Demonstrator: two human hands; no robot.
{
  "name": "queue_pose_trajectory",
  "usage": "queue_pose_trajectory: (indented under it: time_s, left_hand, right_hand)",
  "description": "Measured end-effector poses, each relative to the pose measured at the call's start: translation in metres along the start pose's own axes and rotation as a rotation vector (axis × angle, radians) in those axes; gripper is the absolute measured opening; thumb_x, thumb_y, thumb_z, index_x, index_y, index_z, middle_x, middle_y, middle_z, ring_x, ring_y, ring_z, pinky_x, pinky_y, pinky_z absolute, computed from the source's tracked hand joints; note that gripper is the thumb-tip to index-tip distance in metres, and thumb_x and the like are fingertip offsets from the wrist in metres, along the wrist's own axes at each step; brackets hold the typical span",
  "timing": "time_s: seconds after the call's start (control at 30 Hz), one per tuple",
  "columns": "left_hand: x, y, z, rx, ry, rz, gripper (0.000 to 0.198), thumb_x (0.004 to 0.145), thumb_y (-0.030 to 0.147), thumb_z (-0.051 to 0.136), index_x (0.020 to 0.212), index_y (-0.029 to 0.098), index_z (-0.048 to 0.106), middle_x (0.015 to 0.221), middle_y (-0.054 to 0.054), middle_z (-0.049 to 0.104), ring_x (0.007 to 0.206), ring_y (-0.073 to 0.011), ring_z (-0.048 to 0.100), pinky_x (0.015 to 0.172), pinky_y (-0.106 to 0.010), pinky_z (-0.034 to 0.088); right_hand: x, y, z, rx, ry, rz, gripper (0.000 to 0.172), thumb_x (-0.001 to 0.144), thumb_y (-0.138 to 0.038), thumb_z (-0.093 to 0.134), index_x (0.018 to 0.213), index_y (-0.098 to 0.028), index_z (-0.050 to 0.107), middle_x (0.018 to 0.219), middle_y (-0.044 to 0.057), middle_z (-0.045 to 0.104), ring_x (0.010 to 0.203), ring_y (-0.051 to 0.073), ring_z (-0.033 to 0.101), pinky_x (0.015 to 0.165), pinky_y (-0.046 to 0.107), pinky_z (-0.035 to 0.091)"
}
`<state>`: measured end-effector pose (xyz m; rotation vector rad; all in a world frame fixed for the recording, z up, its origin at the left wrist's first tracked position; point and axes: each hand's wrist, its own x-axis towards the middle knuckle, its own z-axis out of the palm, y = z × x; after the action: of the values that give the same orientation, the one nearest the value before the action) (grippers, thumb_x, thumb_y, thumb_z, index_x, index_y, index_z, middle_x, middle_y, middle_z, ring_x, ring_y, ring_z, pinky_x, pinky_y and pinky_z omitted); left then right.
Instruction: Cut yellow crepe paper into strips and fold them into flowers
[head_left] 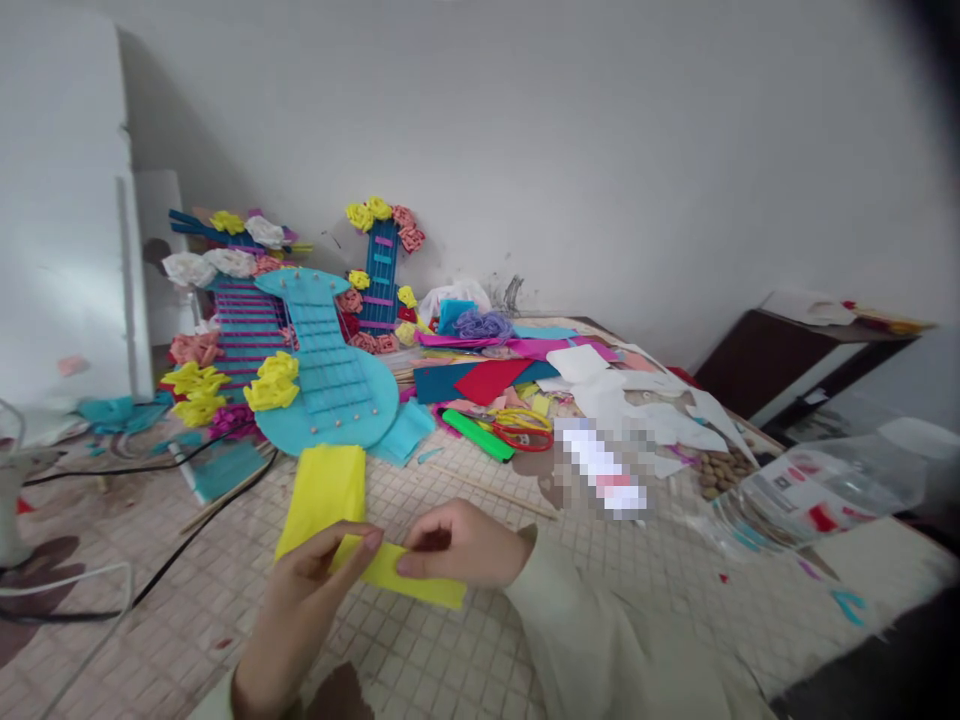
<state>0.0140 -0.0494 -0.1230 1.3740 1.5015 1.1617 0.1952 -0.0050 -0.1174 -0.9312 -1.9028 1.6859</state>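
A narrow strip of yellow crepe paper [424, 588] stretches between my two hands, low over the near part of the table. My left hand [311, 580] pinches it near its left end, thumb against fingers. On its upper edge, toward the middle, my right hand [469, 545] grips the same strip between thumb and curled fingers. Just behind my left hand lies a wider folded piece of yellow crepe paper [322, 490]. Beyond that leans a light-blue guitar-shaped board [330, 350] strung with lines, with yellow paper flowers [272, 382] at its left side.
Red-handled scissors [525, 432] and a green cutter [478, 435] lie behind my right hand. White paper scraps [652, 410] spread to the right, near a clear plastic container [810, 490]. A black cable [195, 535] crosses the left side. A thin wooden stick [495, 490] lies mid-table.
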Motion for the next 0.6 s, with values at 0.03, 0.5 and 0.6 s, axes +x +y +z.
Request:
queue_pose_trajectory:
  time_s: [0.03, 0.5, 0.6]
  left_hand:
    - [0.001, 0.000, -0.002, -0.022, 0.034, -0.006, 0.022, 0.064, 0.045, 0.064, 0.069, 0.023, 0.067, 0.073, -0.001, 0.069, 0.075, -0.0218, 0.063, 0.069, -0.029, 0.050]
    - [0.008, -0.009, -0.018, -0.087, 0.213, -0.106, 0.026, 0.062, 0.048, 0.066, 0.073, 0.025, 0.069, 0.081, -0.001, 0.071, 0.084, -0.0240, 0.061, 0.076, -0.032, 0.048]
    - [0.007, -0.001, -0.016, -0.035, 0.087, -0.106, 0.026, 0.063, 0.049, 0.063, 0.070, 0.024, 0.069, 0.080, -0.002, 0.070, 0.086, -0.0241, 0.060, 0.077, -0.030, 0.047]
  right_hand:
    - [0.000, 0.000, -0.001, 0.008, 0.019, 0.013, 0.024, 0.066, -0.037, 0.069, 0.073, -0.014, 0.067, 0.061, -0.002, 0.056, 0.053, 0.007, 0.046, 0.049, 0.019, 0.036]
    - [-0.002, -0.008, -0.040, 0.089, 0.268, -0.005, 0.028, 0.067, -0.039, 0.066, 0.070, -0.011, 0.069, 0.047, -0.002, 0.053, 0.043, 0.006, 0.040, 0.039, 0.019, 0.026]
    - [-0.001, -0.005, -0.045, 0.113, 0.278, -0.012, 0.025, 0.065, -0.036, 0.069, 0.067, -0.011, 0.069, 0.045, -0.003, 0.051, 0.040, 0.005, 0.038, 0.038, 0.019, 0.025]
